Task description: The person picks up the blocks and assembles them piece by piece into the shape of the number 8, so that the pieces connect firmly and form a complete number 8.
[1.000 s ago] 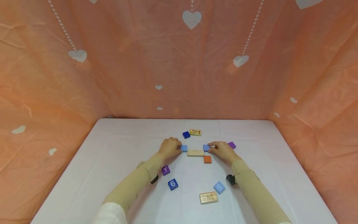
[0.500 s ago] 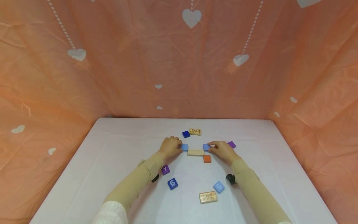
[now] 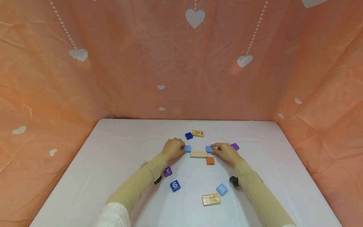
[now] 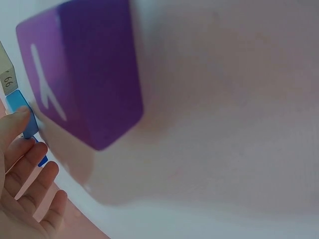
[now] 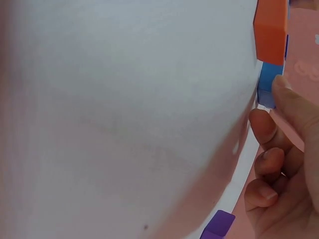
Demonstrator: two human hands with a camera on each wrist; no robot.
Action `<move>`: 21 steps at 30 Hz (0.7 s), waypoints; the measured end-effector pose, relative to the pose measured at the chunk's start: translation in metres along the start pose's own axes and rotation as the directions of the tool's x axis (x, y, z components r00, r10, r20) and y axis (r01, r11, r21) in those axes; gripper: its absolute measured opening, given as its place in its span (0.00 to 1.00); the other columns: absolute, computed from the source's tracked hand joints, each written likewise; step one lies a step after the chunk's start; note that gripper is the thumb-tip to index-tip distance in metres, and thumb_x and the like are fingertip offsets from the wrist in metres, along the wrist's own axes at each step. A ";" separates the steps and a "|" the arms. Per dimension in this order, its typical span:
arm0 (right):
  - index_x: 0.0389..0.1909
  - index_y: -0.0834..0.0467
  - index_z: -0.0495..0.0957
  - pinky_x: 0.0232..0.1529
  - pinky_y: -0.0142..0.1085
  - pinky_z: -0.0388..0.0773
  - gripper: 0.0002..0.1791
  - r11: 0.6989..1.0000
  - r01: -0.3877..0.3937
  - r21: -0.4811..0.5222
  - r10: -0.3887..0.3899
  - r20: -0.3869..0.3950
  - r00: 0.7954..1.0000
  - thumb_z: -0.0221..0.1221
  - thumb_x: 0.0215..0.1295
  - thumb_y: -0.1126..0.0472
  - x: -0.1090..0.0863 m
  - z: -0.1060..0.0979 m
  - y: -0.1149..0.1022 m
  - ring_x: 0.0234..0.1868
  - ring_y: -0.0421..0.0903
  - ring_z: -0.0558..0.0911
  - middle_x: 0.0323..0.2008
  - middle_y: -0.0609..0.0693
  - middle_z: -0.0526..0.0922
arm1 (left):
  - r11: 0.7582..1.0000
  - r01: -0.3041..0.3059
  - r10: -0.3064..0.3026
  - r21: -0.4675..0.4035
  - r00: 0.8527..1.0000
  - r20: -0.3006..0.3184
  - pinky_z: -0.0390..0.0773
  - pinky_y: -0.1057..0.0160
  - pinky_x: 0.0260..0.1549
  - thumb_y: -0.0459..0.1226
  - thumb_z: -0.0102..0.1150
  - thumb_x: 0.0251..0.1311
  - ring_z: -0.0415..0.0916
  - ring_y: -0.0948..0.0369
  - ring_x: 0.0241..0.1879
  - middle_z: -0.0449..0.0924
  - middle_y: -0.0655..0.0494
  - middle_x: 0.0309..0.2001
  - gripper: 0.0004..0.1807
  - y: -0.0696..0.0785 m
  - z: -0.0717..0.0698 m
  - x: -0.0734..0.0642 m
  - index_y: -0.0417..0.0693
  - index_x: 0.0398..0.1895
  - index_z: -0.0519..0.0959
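Note:
My left hand (image 3: 173, 148) pinches a light blue block (image 3: 187, 148) between thumb and forefinger; the other fingers are spread in the left wrist view. At the other end of a plain wooden block (image 3: 198, 154), my right hand (image 3: 226, 152) holds a second blue block (image 3: 209, 149), its thumb on one side. Both blue blocks lie on the table by the far corners of the wooden block. An orange block (image 3: 210, 161) lies just nearer than the right blue one. Part of each blue block is hidden by fingers.
Behind lie a dark blue block (image 3: 188, 136) and a patterned wooden block (image 3: 198, 133). Purple blocks lie by the right hand (image 3: 235, 146) and left forearm (image 3: 168, 171). Nearer are a blue "6" block (image 3: 175, 185), a light blue block (image 3: 221, 189) and a wooden block (image 3: 211, 199).
My left hand has shifted the light blue block very slightly to the right. The right hand and its blue block stay nearly where they were.

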State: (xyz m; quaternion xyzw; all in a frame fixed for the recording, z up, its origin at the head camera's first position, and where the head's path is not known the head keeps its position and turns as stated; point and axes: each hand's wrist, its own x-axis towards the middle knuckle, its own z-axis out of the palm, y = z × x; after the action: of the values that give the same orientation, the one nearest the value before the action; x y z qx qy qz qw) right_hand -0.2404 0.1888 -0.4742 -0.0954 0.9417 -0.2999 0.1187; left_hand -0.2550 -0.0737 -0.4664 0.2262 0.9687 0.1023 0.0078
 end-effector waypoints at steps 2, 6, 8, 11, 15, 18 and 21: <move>0.57 0.51 0.74 0.60 0.50 0.69 0.23 1.000 -0.003 -0.001 0.003 0.002 1.000 0.58 0.62 0.51 0.000 0.000 0.000 0.56 0.52 0.76 0.56 0.53 0.78 | 1.000 -0.005 0.005 0.006 1.000 -0.004 0.74 0.55 0.45 0.42 0.66 0.51 0.76 0.58 0.39 0.82 0.55 0.37 0.13 0.000 0.000 0.000 0.48 0.39 0.83; 0.57 0.50 0.75 0.60 0.50 0.69 0.22 1.000 -0.003 -0.002 0.003 -0.002 1.000 0.58 0.61 0.51 0.001 -0.001 0.000 0.56 0.51 0.76 0.56 0.53 0.78 | 1.000 -0.008 0.008 0.009 1.000 -0.009 0.74 0.55 0.46 0.42 0.66 0.51 0.77 0.57 0.40 0.83 0.55 0.38 0.13 0.000 0.000 -0.001 0.48 0.40 0.83; 0.57 0.50 0.75 0.60 0.50 0.69 0.22 1.000 -0.001 0.000 0.001 -0.004 1.000 0.58 0.62 0.51 0.000 0.000 0.000 0.56 0.51 0.76 0.56 0.53 0.78 | 1.000 -0.009 0.010 0.006 1.000 -0.014 0.74 0.54 0.46 0.42 0.66 0.51 0.77 0.57 0.40 0.83 0.54 0.38 0.14 0.000 0.000 -0.001 0.48 0.40 0.83; 0.57 0.50 0.75 0.60 0.49 0.69 0.22 1.000 0.000 0.000 0.000 -0.006 1.000 0.58 0.62 0.51 0.000 0.000 0.000 0.56 0.51 0.76 0.56 0.53 0.78 | 1.000 -0.007 0.007 0.004 1.000 -0.010 0.74 0.54 0.46 0.42 0.66 0.51 0.76 0.57 0.40 0.83 0.55 0.38 0.14 -0.001 0.000 -0.001 0.49 0.41 0.83; 0.57 0.50 0.75 0.59 0.50 0.70 0.22 1.000 -0.012 0.002 0.012 -0.003 1.000 0.58 0.62 0.51 0.001 0.000 0.001 0.56 0.52 0.76 0.56 0.53 0.78 | 1.000 0.002 -0.002 0.000 1.000 0.005 0.73 0.54 0.49 0.43 0.66 0.51 0.76 0.58 0.40 0.82 0.56 0.39 0.16 -0.002 0.001 -0.003 0.50 0.44 0.82; 0.57 0.50 0.75 0.60 0.50 0.69 0.22 1.000 -0.026 0.010 0.026 -0.001 1.000 0.59 0.61 0.50 0.001 0.001 0.001 0.56 0.52 0.76 0.56 0.53 0.78 | 1.000 -0.004 0.004 0.008 1.000 0.003 0.73 0.53 0.48 0.44 0.66 0.51 0.76 0.57 0.41 0.82 0.56 0.40 0.17 -0.003 0.000 -0.004 0.50 0.45 0.82; 0.57 0.50 0.75 0.59 0.50 0.70 0.22 1.000 -0.021 0.003 0.021 -0.003 1.000 0.58 0.62 0.50 0.001 0.002 0.001 0.55 0.51 0.76 0.56 0.54 0.78 | 1.000 -0.014 0.014 0.006 1.000 -0.011 0.73 0.54 0.47 0.43 0.66 0.51 0.77 0.57 0.40 0.82 0.55 0.39 0.17 -0.004 -0.001 -0.006 0.49 0.44 0.82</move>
State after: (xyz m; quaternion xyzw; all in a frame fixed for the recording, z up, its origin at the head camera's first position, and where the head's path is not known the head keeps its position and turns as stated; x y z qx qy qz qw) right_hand -0.2411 0.1887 -0.4765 -0.0849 0.9424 -0.3004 0.1204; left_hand -0.2513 -0.0800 -0.4663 0.2326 0.9673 0.1007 0.0012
